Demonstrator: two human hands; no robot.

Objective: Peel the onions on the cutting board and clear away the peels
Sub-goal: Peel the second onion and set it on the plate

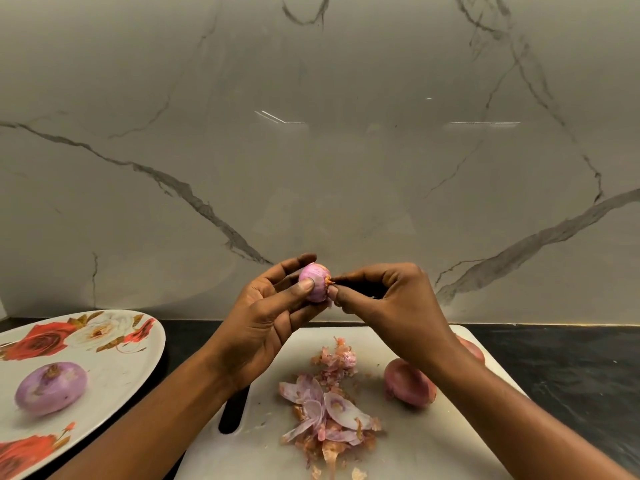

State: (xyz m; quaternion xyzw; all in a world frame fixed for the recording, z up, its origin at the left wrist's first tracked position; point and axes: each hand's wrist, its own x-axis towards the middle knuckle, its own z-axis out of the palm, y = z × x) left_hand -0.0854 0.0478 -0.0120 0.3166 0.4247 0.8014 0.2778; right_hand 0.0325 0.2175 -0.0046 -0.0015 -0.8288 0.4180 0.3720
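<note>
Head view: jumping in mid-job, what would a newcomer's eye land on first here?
The small onion raised at centre, gripped by the left hand while the right hand pinches its root end. Below, a heap of peels lies on the cutting board, with an unpeeled onion to its right. A peeled onion sits on the floral plate, far left.

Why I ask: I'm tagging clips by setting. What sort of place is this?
Probably a home kitchen counter: a white cutting board strewn with onion peels, a floral plate holding a peeled onion, and a dark countertop backed by a marble-look wall.
</note>
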